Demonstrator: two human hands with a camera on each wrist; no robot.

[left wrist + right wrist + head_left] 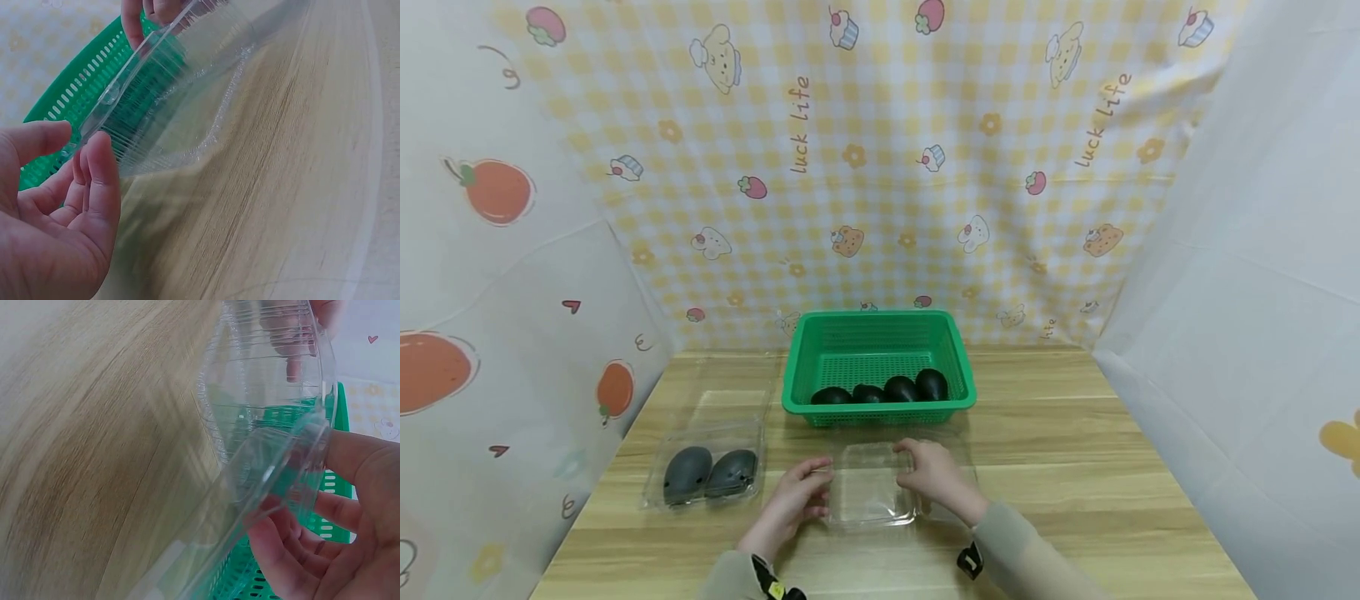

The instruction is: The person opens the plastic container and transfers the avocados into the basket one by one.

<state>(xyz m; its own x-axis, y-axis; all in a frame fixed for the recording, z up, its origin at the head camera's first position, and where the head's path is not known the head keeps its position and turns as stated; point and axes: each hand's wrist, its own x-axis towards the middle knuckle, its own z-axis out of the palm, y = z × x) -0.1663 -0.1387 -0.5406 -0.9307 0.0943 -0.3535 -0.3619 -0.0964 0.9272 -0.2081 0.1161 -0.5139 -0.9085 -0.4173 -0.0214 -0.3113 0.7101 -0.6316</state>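
An open clear plastic clamshell box (872, 498) sits in the middle of the wooden table, its see-through lid folded out to the right. My left hand (796, 502) pinches the box's left rim between thumb and fingers. At the opposite side my right hand (934, 477) grips the edge, thumb above and fingers curled beneath, as the right wrist view shows. Nothing lies inside this box. Just behind it stands a green plastic basket (880, 409) with several dark, egg-shaped fruits (901, 389), perhaps avocados, along its near side.
To the left is another clear clamshell box (655, 487), its lid open toward the back, holding two dark egg-shaped fruits (688, 473). A checked cloth (880, 200) hangs behind the table, and pale cloths close off both sides.
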